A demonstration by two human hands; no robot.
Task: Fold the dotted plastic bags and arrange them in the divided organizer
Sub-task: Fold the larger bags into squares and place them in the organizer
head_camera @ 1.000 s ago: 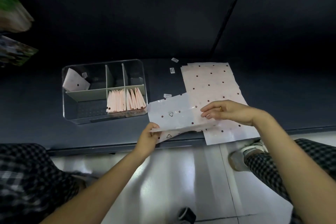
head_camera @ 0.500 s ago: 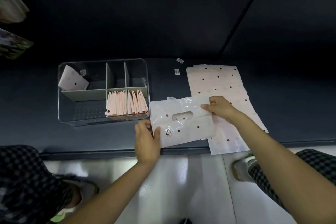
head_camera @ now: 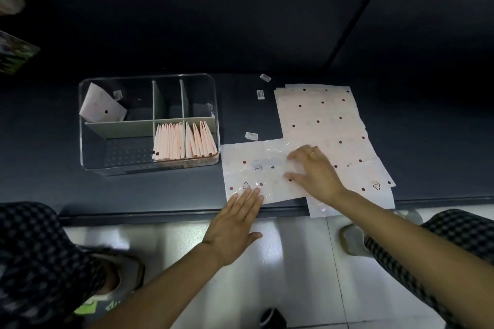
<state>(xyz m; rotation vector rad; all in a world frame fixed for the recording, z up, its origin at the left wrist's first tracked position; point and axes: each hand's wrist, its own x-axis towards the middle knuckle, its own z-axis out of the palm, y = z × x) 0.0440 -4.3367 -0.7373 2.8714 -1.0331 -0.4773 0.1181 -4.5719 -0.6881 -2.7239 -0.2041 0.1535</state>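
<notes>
One dotted plastic bag (head_camera: pixel 240 168) lies flat near the front edge of the dark table. My left hand (head_camera: pixel 238 219) rests with flat, spread fingers on its front edge. My right hand (head_camera: pixel 315 171) presses flat on its right part, fingers apart and blurred. A stack of unfolded dotted bags (head_camera: pixel 323 120) lies to the right, partly under the single bag. The clear divided organizer (head_camera: pixel 83 141) stands to the left. Its two front right compartments hold several folded bags (head_camera: pixel 184 144) standing on edge. One folded bag (head_camera: pixel 100 107) leans in the back left compartment.
Three small white stickers (head_camera: pixel 251 136) lie on the table between the organizer and the stack. The table's front edge (head_camera: pixel 160 212) runs just below the bag, with white floor tiles, my checked trouser legs and my shoes beneath. Blurred green packaging (head_camera: pixel 13 56) shows at the far left.
My hands held the bag by its edges and laid it down flat beside the organizer. Both hands have let go and now press flat on it; the right hand slid across it.
</notes>
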